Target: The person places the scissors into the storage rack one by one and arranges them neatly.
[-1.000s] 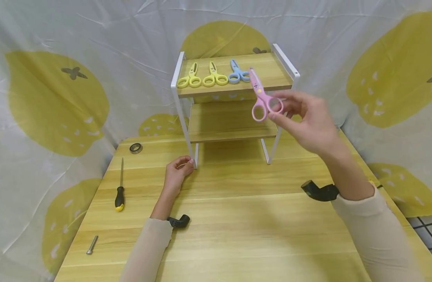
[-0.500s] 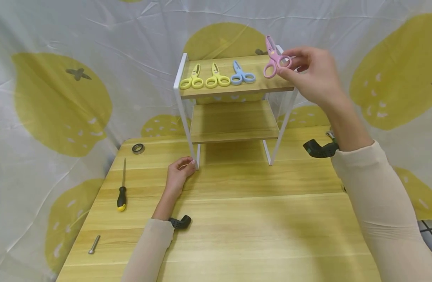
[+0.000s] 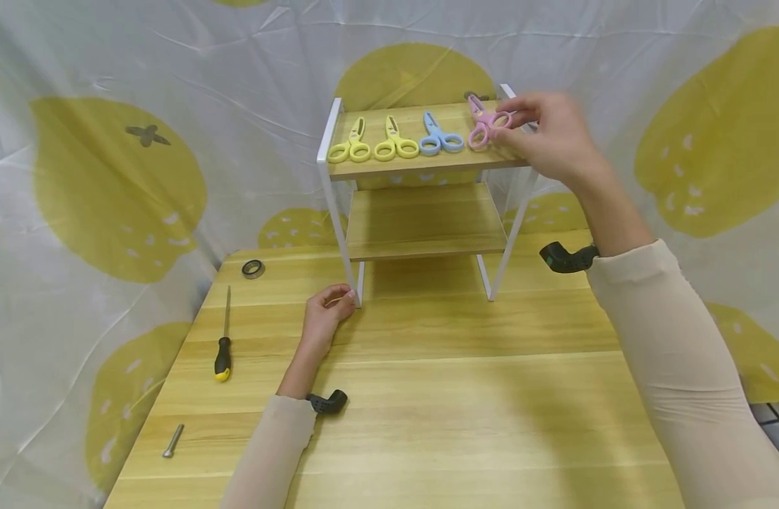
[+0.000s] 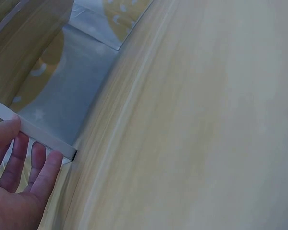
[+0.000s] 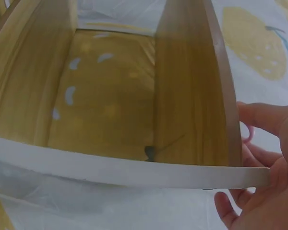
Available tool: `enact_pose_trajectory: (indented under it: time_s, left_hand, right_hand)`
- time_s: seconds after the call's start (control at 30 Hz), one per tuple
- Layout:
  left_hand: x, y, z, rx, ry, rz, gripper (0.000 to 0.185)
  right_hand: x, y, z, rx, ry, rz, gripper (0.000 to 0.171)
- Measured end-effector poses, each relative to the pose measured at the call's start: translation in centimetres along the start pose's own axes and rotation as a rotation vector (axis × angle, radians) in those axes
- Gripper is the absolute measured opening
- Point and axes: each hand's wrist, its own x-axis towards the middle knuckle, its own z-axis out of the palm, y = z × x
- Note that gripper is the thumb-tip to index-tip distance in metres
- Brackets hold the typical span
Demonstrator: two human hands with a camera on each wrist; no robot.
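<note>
Pink scissors (image 3: pixel 481 127) are at the right end of the small shelf's top board (image 3: pixel 428 164). My right hand (image 3: pixel 551 134) pinches them by a finger loop (image 5: pixel 250 132); in the right wrist view most of the scissors are hidden behind the board. To their left on the same board lie blue scissors (image 3: pixel 438 138) and two yellow pairs, the middle one (image 3: pixel 396 145) and the leftmost one (image 3: pixel 350 146). Down at the table, my left hand (image 3: pixel 326 314) holds the foot of the shelf's white left front leg (image 4: pixel 43 136) between thumb and fingers.
A lower board (image 3: pixel 428 223) spans the shelf's white frame. On the table's left side lie a black ring-shaped part (image 3: pixel 252 268), a screwdriver (image 3: pixel 223 357) with a black and yellow handle, and a metal bolt (image 3: pixel 172 442). A lemon-print cloth (image 3: pixel 262 85) hangs behind.
My right hand has raised the pink scissors from in front of the shelf, then lowered them onto the top board's right end, beside the blue pair. The left hand stays at the leg.
</note>
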Motion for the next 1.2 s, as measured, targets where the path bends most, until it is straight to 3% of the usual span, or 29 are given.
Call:
enact_pose_trajectory:
  time_s: [0.23,0.5,0.73,0.97,1.2]
  left_hand:
    - [0.2,-0.2,0.0,0.0,-0.001,0.003,0.036]
    - [0.1,-0.1,0.0,-0.001,-0.002,-0.001,0.037]
    - [0.2,-0.1,-0.1,0.003,-0.007,0.003,0.037]
    - [0.5,-0.4,0.1,0.007,-0.013,0.014,0.036]
    - [0.4,0.0,0.1,0.036,-0.026,0.008,0.034]
  right_hand:
    - [0.0,0.3,0.0,-0.023,-0.046,-0.035,0.052]
    - [0.1,0.9,0.2,-0.104,0.002,-0.067,0.05]
    - [0.1,1.2,0.2,-0.166,-0.013,-0.077,0.049]
    - [-0.8,1.6,-0.3,-0.058,0.032,-0.032,0.059]
    - [-3.2,3.0,-1.6,0.05,0.134,-0.009,0.048]
